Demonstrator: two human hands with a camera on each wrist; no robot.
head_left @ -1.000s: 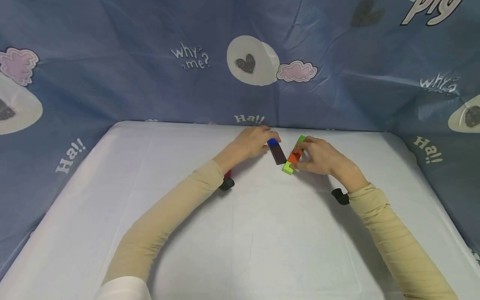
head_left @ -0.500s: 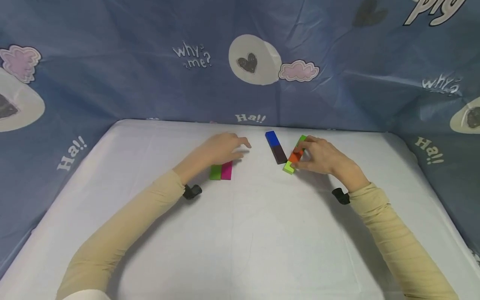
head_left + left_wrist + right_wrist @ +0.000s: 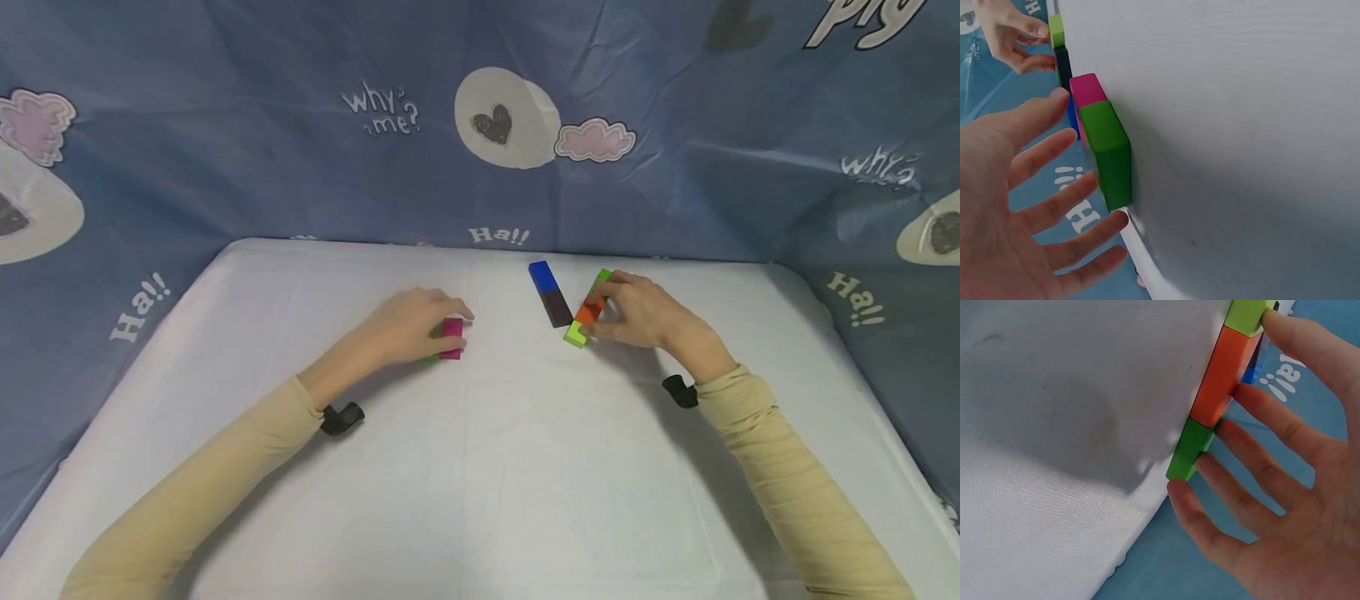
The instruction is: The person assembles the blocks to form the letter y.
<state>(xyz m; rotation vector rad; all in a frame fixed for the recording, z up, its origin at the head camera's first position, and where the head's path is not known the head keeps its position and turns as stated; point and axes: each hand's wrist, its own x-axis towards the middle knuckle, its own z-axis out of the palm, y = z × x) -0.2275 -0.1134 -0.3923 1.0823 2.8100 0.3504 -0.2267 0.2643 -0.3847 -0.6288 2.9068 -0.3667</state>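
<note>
In the head view my right hand (image 3: pixel 637 312) holds a slanted row of toy blocks: a lime block (image 3: pixel 575 335), an orange block (image 3: pixel 589 312) and a green block (image 3: pixel 1189 450). Its thumb touches the lime end; the other fingertips lie along the orange and green blocks. My left hand (image 3: pixel 405 325) is spread over a pink block (image 3: pixel 453 327) and a green block (image 3: pixel 1110 144) that stand side by side. Its thumb is over the pink one, with the other fingers around the far side. Whether these fingers press the blocks I cannot tell.
A blue block (image 3: pixel 541 273) and a dark block (image 3: pixel 557 309) lie end to end, the dark one meeting the lime end of the row. White cloth (image 3: pixel 480 467) covers the table. A blue printed curtain (image 3: pixel 300 167) rises behind it.
My left hand has left the blue and dark blocks and moved left and nearer to the pink and green blocks. The right hand has stayed on its row.
</note>
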